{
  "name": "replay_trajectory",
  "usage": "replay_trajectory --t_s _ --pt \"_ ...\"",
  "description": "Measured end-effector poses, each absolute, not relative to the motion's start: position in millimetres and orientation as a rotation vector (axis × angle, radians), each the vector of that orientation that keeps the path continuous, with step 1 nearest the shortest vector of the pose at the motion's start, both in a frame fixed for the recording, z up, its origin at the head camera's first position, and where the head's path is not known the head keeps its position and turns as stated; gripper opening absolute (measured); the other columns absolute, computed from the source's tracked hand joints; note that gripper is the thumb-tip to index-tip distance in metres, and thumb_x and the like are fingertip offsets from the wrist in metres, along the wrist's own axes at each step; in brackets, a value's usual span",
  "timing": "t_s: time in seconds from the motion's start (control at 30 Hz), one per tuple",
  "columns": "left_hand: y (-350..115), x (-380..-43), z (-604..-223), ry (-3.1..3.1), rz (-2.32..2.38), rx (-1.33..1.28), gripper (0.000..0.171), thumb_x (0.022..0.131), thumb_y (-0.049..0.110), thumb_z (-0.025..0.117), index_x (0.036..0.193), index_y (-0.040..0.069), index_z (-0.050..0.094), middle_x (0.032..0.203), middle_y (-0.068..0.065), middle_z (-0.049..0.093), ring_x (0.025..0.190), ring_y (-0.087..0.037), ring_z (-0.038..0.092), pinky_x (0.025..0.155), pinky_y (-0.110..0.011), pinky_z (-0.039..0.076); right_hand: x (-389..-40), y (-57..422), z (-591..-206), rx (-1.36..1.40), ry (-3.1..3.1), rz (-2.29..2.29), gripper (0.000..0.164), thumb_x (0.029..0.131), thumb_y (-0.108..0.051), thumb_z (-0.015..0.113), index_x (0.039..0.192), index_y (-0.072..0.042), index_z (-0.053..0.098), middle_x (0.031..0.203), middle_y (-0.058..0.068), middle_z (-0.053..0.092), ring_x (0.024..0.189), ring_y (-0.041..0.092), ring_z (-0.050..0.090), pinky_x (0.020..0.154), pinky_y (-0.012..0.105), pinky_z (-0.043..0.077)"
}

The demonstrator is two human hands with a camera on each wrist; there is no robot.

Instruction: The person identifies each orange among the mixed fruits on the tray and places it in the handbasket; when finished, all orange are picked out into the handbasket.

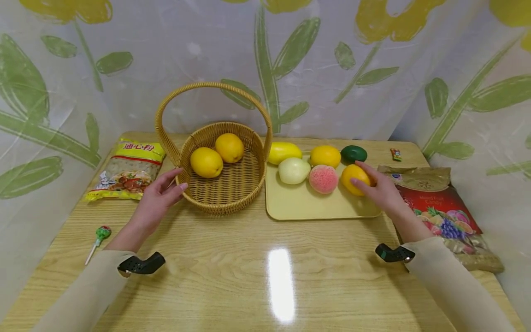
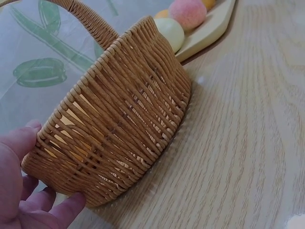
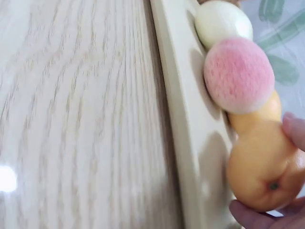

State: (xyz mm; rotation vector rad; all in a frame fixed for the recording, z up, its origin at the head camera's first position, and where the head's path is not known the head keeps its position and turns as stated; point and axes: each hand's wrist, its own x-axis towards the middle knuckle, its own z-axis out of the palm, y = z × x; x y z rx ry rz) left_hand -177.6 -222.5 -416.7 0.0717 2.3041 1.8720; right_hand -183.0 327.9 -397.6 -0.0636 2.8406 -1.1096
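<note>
Flower-printed curtain (image 1: 199,50) hangs behind the wood-grained table (image 1: 207,276). At the right end of the yellow tray (image 1: 311,206), the right hand's (image 1: 383,190) grip pinches an orange (image 3: 262,164), thumb near, fingers far; the round fruit has no clear long axis. Well to its left, past the pink peach (image 1: 323,179), stands the wicker basket (image 1: 224,207), its left side held by the nearer left hand (image 1: 159,192).

Left wrist view crops the basket handle (image 2: 93,21); right wrist crops right hand (image 1: 382,191) — small wrapper (image 1: 396,154) print unreadable.
</note>
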Motion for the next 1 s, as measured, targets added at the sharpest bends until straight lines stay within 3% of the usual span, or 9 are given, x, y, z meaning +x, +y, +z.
replay_trajectory --t_s 0.17,0.53,0.63,0.77,0.93,1.0 --pt "-224.3 -176.6 -415.9 2.311 1.863 0.076 0.069 0.099 0.037 0.057 0.156 0.012 0.027 0.162 -0.013 0.016 0.145 -0.032 0.021 0.095 -0.018 0.048 -182.9 313.0 -377.6 -0.045 2.913 -1.151 0.064 0.100 -0.050 0.050 0.155 -0.024 0.031 0.138 0.026 0.045 0.107 0.040 0.046 0.089 0.050 0.042" --pt "-223.3 -175.2 -415.3 2.295 1.866 0.090 0.069 0.099 0.037 0.057 0.156 0.013 0.026 0.162 -0.011 0.015 0.146 -0.032 0.020 0.097 -0.019 0.048 -165.6 255.0 -324.0 -0.343 2.801 -1.327 0.057 0.099 -0.036 0.058 0.152 -0.029 0.037 0.139 0.012 0.051 0.104 0.028 0.052 0.077 0.019 0.050" --pt "-224.4 -174.4 -415.7 2.294 1.867 0.088 0.069 0.099 0.037 0.057 0.156 0.013 0.026 0.162 -0.011 0.015 0.146 -0.031 0.020 0.099 -0.022 0.047 -163.1 237.0 -317.0 -0.340 2.704 -1.376 0.057 0.098 -0.039 0.059 0.151 -0.032 0.038 0.143 0.009 0.048 0.109 0.026 0.054 0.082 0.022 0.052" --pt "-225.1 -175.1 -417.4 2.304 1.867 0.082 0.069 0.099 0.037 0.058 0.155 0.012 0.027 0.162 -0.011 0.017 0.145 -0.031 0.023 0.100 -0.026 0.047 -165.3 213.5 -312.1 -0.414 2.606 -1.377 0.058 0.097 -0.041 0.061 0.150 -0.032 0.041 0.137 0.008 0.050 0.101 0.026 0.059 0.078 0.031 0.057" --pt "-225.2 -178.7 -420.0 2.350 1.842 0.111 0.070 0.098 0.039 0.059 0.154 0.011 0.029 0.161 -0.011 0.020 0.143 -0.032 0.028 0.102 -0.028 0.046 -180.7 183.8 -304.8 -0.741 2.661 -1.187 0.056 0.096 -0.039 0.063 0.148 -0.028 0.045 0.136 0.004 0.054 0.090 0.022 0.057 0.073 0.033 0.051" --pt "-225.6 -179.1 -420.3 2.361 1.831 0.118 0.069 0.098 0.039 0.059 0.154 0.010 0.030 0.161 -0.010 0.021 0.143 -0.032 0.028 0.102 -0.028 0.046 -189.6 170.9 -300.8 -0.881 2.682 -1.092 0.056 0.096 -0.039 0.063 0.148 -0.026 0.046 0.139 0.000 0.053 0.097 0.018 0.056 0.079 0.034 0.048"
